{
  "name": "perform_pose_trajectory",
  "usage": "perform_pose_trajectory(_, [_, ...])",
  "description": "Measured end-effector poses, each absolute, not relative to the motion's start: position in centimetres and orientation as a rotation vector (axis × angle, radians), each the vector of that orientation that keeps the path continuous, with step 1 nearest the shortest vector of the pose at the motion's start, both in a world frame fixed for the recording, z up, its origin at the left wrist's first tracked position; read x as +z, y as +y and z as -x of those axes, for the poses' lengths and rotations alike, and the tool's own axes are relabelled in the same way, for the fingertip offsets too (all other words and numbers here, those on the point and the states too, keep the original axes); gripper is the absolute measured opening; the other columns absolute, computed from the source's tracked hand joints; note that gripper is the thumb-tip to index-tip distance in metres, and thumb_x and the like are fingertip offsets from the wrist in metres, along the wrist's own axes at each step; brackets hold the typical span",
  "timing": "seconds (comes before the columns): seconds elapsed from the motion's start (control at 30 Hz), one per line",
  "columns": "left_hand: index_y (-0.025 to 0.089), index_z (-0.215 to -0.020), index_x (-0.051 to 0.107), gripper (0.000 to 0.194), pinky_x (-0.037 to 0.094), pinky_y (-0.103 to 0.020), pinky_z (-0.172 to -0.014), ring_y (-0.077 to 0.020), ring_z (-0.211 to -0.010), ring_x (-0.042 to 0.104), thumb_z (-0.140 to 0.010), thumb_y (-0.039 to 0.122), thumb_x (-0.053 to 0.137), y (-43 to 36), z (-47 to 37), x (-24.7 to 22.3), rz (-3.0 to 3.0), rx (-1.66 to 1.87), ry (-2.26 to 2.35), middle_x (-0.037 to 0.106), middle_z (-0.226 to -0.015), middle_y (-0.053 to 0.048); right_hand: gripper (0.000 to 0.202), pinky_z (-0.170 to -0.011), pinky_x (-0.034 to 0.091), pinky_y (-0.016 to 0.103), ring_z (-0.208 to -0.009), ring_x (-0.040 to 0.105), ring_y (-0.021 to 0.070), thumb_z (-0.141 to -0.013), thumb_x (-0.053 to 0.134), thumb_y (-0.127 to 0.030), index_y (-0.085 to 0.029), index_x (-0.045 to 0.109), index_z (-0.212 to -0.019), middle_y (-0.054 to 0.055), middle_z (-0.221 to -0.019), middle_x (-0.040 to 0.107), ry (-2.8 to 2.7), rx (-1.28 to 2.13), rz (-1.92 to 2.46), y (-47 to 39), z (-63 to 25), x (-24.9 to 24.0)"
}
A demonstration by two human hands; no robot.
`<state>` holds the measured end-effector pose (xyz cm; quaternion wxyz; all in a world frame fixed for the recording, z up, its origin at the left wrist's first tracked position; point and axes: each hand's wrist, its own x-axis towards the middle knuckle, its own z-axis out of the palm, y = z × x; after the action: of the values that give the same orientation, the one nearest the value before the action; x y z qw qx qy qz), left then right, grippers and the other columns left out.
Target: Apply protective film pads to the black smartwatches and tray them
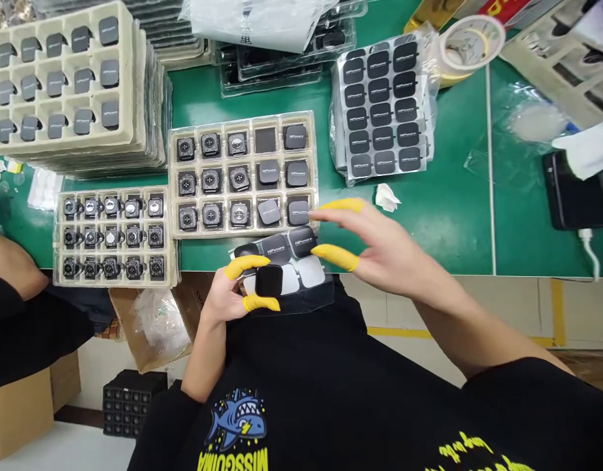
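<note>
My left hand (227, 288), with yellow finger cots on thumb and forefinger, grips a dark square smartwatch body (269, 281) by its edges. Just behind the watch is a sheet of HiFuture stickers (276, 250), with white spots where stickers are gone; I cannot tell whether the left hand also holds it. My right hand (380, 245), also in yellow cots, has thumb and forefinger apart beside the sheet's top right sticker. Beyond the hands lies a tray of watches (242, 229); its right columns show HiFuture-covered faces, the others sensor backs, and one cell has no watch.
A second watch tray (115, 284) sits at the table edge, left. Behind it rises a tall tray stack (149, 124). Sticker sheets (382, 111), tape rolls (471, 42) and a black device with a white cable (576, 196) are to the right. Another person's arm (12, 265) is far left.
</note>
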<state>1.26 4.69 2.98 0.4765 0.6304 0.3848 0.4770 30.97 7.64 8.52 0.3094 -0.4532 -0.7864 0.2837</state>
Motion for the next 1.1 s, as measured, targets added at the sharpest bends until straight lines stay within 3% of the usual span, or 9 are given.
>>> perform_pose_trajectory(0.23, [0.023,-0.12,0.086,0.074,0.06,-0.026,-0.057,-0.0155,-0.06,0.069,-0.061,0.063,0.107,4.3,-0.6,3.6,-1.75,1.078,0.982,0.081,-0.08,-0.001,0.028,-0.094,0.065,0.049,-0.113,0.074,0.0323,-0.107,0.075,-0.032,-0.026,0.074,-0.134,0.012,-0.121,0.078,-2.133,0.807,1.134,8.4,-29.5,7.8])
perform_pose_trajectory(0.4, [0.023,-0.123,0.085,0.072,0.057,-0.024,-0.054,-0.0137,-0.056,0.065,-0.065,0.062,0.105,4.2,-0.6,3.3,-1.692,1.072,0.955,0.078,-0.077,0.0,0.014,-0.085,0.059,0.042,-0.1,0.072,0.0278,-0.109,0.07,-0.023,-0.025,0.075,-0.122,0.009,-0.109,0.079,-2.171,0.535,1.11,8.1,-29.1,7.2])
perform_pose_trajectory(0.53, [0.022,-0.117,0.086,0.076,0.059,-0.026,-0.057,-0.0146,-0.057,0.064,-0.06,0.068,0.105,4.2,-0.8,2.9,-1.558,1.104,0.956,0.074,-0.073,0.0,0.019,-0.076,0.051,0.04,-0.091,0.072,0.0249,-0.107,0.067,-0.012,-0.026,0.076,-0.114,0.007,-0.106,0.083,-2.184,0.335,1.129,7.7,-29.0,6.4])
perform_pose_trajectory(0.63, [0.022,-0.113,0.087,0.076,0.061,-0.028,-0.058,-0.0156,-0.059,0.065,-0.056,0.067,0.107,4.0,-1.0,2.6,-1.472,1.091,0.98,0.072,-0.072,0.001,0.022,-0.077,0.052,0.04,-0.089,0.072,0.0242,-0.106,0.063,-0.007,-0.027,0.073,-0.11,0.005,-0.104,0.084,-2.188,0.353,1.127,7.6,-29.0,6.0])
perform_pose_trajectory(0.73, [0.022,-0.11,0.088,0.078,0.063,-0.03,-0.063,-0.0179,-0.065,0.069,-0.05,0.068,0.108,3.9,-1.1,2.1,-1.433,1.112,1.018,0.072,-0.073,0.0,0.02,-0.083,0.058,0.044,-0.095,0.074,0.0264,-0.105,0.063,-0.008,-0.027,0.069,-0.11,0.007,-0.109,0.082,-2.144,0.474,1.11,7.8,-28.9,5.7])
perform_pose_trajectory(0.93, [0.02,-0.11,0.088,0.079,0.068,-0.031,-0.079,-0.0219,-0.085,0.08,-0.051,0.069,0.107,4.2,-0.5,0.7,-1.349,1.185,1.052,0.082,-0.092,-0.006,0.018,-0.099,0.06,0.055,-0.133,0.072,0.0341,-0.105,0.065,-0.011,-0.028,0.068,-0.106,0.009,-0.12,0.079,-2.139,0.491,0.9,7.3,-29.0,5.8])
perform_pose_trajectory(1.1, [0.02,-0.111,0.088,0.081,0.067,-0.03,-0.082,-0.0214,-0.088,0.081,-0.049,0.066,0.11,4.7,-0.2,-0.2,-1.334,1.294,1.09,0.083,-0.098,-0.007,0.008,-0.103,0.063,0.059,-0.135,0.07,0.0353,-0.109,0.068,-0.025,-0.031,0.071,-0.103,0.01,-0.132,0.076,-2.056,0.729,0.93,5.6,-29.8,8.5])
